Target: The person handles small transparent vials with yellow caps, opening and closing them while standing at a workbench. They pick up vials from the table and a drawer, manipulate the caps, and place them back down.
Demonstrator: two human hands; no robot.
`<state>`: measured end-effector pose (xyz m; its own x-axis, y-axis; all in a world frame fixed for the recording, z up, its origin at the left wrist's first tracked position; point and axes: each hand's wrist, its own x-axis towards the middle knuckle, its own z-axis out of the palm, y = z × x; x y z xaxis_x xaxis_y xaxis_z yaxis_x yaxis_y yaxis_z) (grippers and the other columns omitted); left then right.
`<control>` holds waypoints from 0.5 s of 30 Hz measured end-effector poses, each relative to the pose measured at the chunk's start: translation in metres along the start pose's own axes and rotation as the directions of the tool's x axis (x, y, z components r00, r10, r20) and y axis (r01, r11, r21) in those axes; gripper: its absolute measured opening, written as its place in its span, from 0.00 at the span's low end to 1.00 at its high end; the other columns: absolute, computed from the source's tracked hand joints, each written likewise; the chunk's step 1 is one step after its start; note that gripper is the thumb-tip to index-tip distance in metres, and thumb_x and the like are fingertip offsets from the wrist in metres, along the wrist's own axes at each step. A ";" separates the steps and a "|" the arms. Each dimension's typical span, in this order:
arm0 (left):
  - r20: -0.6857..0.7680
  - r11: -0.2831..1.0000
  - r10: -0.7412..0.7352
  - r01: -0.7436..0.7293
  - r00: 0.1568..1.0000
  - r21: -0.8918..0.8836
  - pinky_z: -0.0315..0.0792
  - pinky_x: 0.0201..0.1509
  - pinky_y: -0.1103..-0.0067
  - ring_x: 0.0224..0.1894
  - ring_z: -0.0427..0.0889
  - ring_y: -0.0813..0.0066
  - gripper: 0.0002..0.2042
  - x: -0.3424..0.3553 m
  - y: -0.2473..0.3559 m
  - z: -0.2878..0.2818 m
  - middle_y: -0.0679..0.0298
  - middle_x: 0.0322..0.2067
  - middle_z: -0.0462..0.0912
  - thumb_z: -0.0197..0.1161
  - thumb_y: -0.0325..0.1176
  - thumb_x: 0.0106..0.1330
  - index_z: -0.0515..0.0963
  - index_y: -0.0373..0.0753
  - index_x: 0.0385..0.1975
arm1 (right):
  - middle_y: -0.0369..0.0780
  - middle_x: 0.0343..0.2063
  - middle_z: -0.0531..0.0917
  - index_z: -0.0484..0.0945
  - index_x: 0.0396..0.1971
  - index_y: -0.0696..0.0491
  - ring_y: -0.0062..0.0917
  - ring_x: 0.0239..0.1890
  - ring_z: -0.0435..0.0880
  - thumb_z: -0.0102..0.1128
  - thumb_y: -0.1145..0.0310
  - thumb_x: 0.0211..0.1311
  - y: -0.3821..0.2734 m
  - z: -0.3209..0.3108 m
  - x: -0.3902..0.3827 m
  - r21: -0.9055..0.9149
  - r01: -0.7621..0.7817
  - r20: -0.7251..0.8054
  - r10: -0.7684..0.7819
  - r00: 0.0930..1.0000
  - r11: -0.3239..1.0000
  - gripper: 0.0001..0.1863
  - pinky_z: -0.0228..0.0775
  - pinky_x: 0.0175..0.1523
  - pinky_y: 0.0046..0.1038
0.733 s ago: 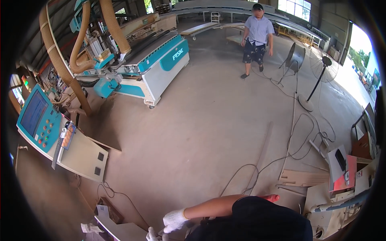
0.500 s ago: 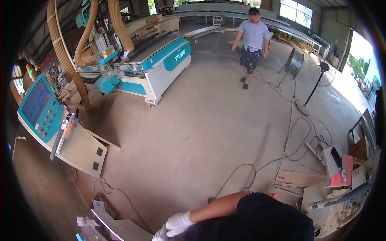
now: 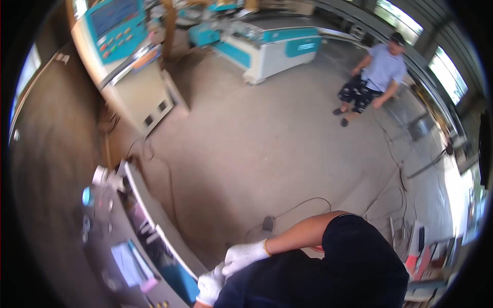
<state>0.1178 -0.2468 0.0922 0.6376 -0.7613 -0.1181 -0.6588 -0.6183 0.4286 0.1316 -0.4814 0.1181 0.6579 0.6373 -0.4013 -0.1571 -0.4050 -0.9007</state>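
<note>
Nearest: my right hand (image 3: 245, 257) meets my left hand (image 3: 209, 287), low in view. White gloves (image 3: 237, 262) cover both; that much is done. Fingers bunched together; can't tell whether they pinch anything. To the left, the bench (image 3: 100, 254) carries a pale blue sheet (image 3: 127, 264) and a pink thing (image 3: 149, 285), both untouched by me. Farther: control box (image 3: 134, 97), machine (image 3: 280, 57), coworker (image 3: 384, 69). Since the earlier frame: view swings left and tips, much more bench shows, hands stay together, coworker appears further right.
</note>
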 end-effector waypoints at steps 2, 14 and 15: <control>-0.011 0.971 -0.195 0.191 0.981 -0.143 0.74 0.26 0.61 0.21 0.83 0.53 0.19 -0.035 0.003 -0.006 0.54 0.22 0.83 0.63 0.45 0.66 0.78 0.49 0.55 | 0.51 0.27 0.87 0.86 0.31 0.61 0.38 0.28 0.86 0.60 0.49 0.62 -0.007 0.016 0.030 -0.087 -0.003 0.126 0.014 0.992 0.996 0.26 0.73 0.37 0.40; -0.036 0.780 -0.508 0.443 0.860 -0.442 0.78 0.32 0.64 0.28 0.86 0.54 0.18 -0.144 0.037 0.004 0.55 0.28 0.86 0.55 0.47 0.74 0.76 0.42 0.54 | 0.44 0.24 0.84 0.84 0.28 0.56 0.30 0.27 0.81 0.58 0.54 0.70 -0.039 0.045 0.084 -0.267 0.081 0.611 0.103 0.785 0.960 0.20 0.69 0.34 0.33; -0.056 0.750 -0.560 0.477 0.827 -0.459 0.78 0.32 0.65 0.28 0.86 0.54 0.18 -0.152 0.043 0.006 0.55 0.27 0.85 0.56 0.50 0.74 0.78 0.43 0.51 | 0.42 0.24 0.84 0.84 0.29 0.56 0.27 0.27 0.81 0.59 0.55 0.70 -0.048 0.041 0.086 -0.245 0.074 0.617 0.096 0.781 0.967 0.19 0.70 0.34 0.32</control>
<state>-0.0098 -0.1584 0.1235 0.9185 -0.2720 -0.2870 -0.0070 -0.7368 0.6760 0.1657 -0.3806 0.1204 0.0440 0.8633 -0.5027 0.0772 -0.5046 -0.8599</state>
